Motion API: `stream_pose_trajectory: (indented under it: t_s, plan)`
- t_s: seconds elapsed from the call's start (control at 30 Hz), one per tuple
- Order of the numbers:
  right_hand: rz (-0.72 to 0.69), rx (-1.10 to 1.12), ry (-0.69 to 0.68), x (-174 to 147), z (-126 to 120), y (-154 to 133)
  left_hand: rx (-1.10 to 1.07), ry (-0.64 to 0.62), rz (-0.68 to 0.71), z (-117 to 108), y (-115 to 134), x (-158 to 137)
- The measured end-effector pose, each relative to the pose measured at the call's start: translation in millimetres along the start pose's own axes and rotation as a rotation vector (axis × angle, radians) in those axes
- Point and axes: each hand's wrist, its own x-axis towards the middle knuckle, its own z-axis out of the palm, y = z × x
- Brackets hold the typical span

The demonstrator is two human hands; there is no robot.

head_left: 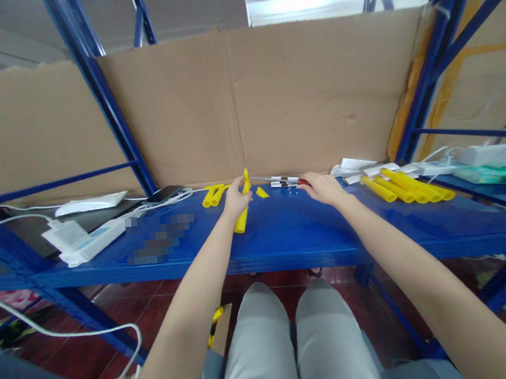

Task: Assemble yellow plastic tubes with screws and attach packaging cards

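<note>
My left hand (237, 198) is closed around a yellow tube (241, 221) that stands tilted over the blue shelf top. My right hand (324, 188) grips a red-handled tool (304, 181) with a thin metal shaft or blade, like a screwdriver; its exact kind is unclear. The shaft points left, its tip close to the tube's upper part; whether they touch I cannot tell. Between my hands lie a small yellow scrap (262, 192) and some small silver-and-dark pieces (282, 181). Just left of my left hand rest a few short yellow tubes (213, 196).
Several yellow tubes (404, 188) lie in a row at the right, beside white packets (354, 167). A white power strip (93, 240) with cables occupies the left. Cardboard (307, 97) walls off the back of the blue shelf (300, 226); blue posts (111, 119) stand at both sides.
</note>
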Motion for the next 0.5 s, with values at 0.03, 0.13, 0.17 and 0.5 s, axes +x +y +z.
stream_pose_trajectory:
  t_s: [0.03,0.13,0.17,0.5]
  plan:
    - [0.003,0.004,0.002,0.1,0.5,-0.2,-0.001,0.000,-0.001,0.2,-0.5,0.2]
    - [0.019,0.020,0.015,0.4,1.8,1.2,0.004,-0.005,-0.013,0.7,-0.8,-0.4]
    - [0.028,0.022,0.018,0.5,2.0,2.1,0.002,-0.009,-0.014,0.7,-0.5,-0.7]
    - [-0.025,-0.002,0.015,-0.4,0.2,2.0,-0.008,-0.025,-0.005,-1.5,2.9,-1.8]
